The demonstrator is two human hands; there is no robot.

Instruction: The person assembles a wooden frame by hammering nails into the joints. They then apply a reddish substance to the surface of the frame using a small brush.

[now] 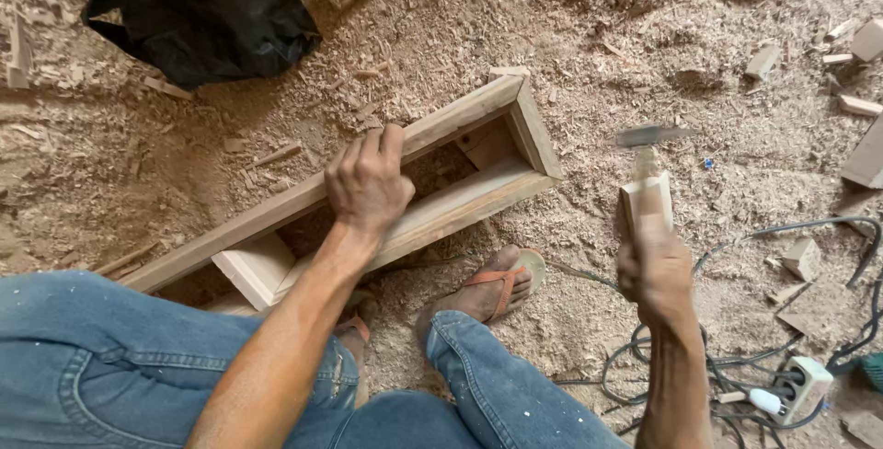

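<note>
Long wooden frame (432,201) lay on the sawdust-covered floor (598,53), running from near left to far right, already joined: two rails, a far end piece and a near cross block in place. Any nails driven or left, too small to tell. Left hand (368,182) rested on the far rail, fingers (372,147) curled over its top edge, arm stretched forward. Right hand (655,270), off to the right and well apart from the frame, closed around a hammer (648,150), raised and blurred. Power strip (798,386) near right among cables.
</note>
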